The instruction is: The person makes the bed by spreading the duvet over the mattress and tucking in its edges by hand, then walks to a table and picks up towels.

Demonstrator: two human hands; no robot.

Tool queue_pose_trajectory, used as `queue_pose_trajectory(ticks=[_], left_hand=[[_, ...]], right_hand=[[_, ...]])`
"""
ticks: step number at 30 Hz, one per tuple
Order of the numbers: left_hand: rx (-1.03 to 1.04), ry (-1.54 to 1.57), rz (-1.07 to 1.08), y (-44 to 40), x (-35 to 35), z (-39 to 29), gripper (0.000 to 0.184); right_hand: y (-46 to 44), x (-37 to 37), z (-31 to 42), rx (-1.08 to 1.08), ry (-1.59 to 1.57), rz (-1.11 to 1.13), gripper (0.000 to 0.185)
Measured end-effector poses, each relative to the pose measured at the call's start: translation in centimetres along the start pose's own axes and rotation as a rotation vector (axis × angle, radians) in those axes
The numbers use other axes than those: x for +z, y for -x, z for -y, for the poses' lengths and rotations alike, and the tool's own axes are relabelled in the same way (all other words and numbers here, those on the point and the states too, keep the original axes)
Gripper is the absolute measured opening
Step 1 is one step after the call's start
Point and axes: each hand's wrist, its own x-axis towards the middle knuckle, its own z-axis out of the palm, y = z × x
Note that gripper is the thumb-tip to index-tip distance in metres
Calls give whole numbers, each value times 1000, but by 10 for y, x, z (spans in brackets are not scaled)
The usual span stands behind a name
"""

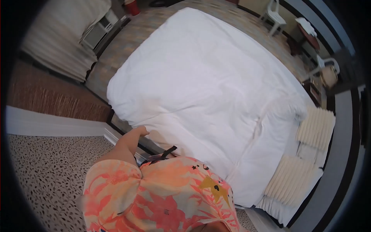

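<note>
From my end I see the left hand [143, 131] at the near-left edge of a big, rumpled white duvet [208, 69], which is spread over the bed and fills the middle of my view. The hand looks to be against the fabric at that edge, but it is small and most of its fingers are hidden from me, so I cannot tell whether they are spread, pressed together or pinching the cloth. The right hand is out of my sight, and I cannot tell its grip either. A patch of skin shows at the bottom border, too cut off for me to place.

The loose orange, pink and cream patterned shirt [154, 197] blocks my view of part of the bed's near side. A black strap [169, 152] sticks out past it; what it belongs to is hard to make out.

At the right end of the bed I have two ribbed, cream-coloured cushions [317, 129], the nearer one lying over white bedding. Beyond the far side, a white plastic chair [274, 17] stands near a dark reddish-brown table [311, 40] with a white cloth-like item on top. A beige bag [329, 76] sits by a second white chair, partly lost in shadow. Towards the upper left, a pale curtain [65, 34] partly covers a boxy air conditioner [96, 36], and the dark rim of the lens cuts off the corners.
</note>
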Motion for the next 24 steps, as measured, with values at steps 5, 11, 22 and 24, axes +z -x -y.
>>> queue_pose_trajectory(ticks=[5, 11, 22, 24], left_hand=[[-183, 665, -159, 11, -3, 118, 43], [-366, 1017, -419, 26, 42, 196, 40], [-481, 1375, -644, -10, -21, 311, 27], [-510, 1192, -914, -38, -64, 344, 29]], right_hand=[[-27, -8, 43, 162, -44, 363, 22], [-121, -71, 159, 93, -666, 63, 17], [-140, -58, 340, 61, -497, 295, 18], [-122, -44, 378, 122, -342, 308, 19]])
